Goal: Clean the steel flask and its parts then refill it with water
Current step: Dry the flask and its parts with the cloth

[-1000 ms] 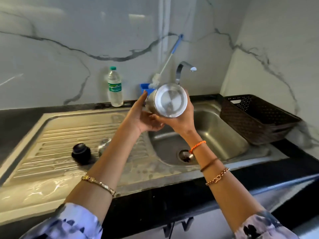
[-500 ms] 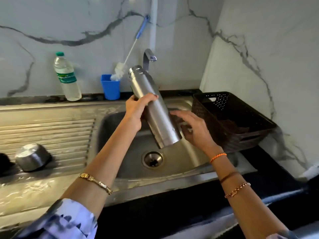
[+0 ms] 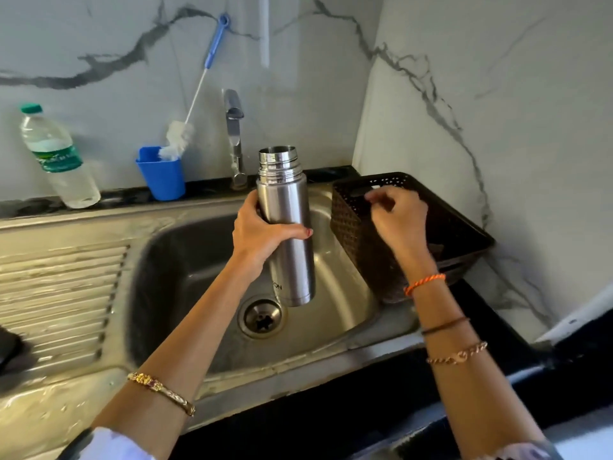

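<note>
Head view: an uncapped steel flask (image 3: 287,227) stands upright in the air over the sink (image 3: 348,293) basin, the left hand (image 3: 258,239) wrapped around its middle. Beside it, the right hand (image 3: 398,217) hovers loosely curled, holding nothing, over a dark basket (image 3: 351,234).

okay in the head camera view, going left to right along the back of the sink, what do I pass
plastic water bottle → blue cup holding the bottle brush → tap → steel flask, upright and uncapped in the left hand → right hand → dark basket
</note>
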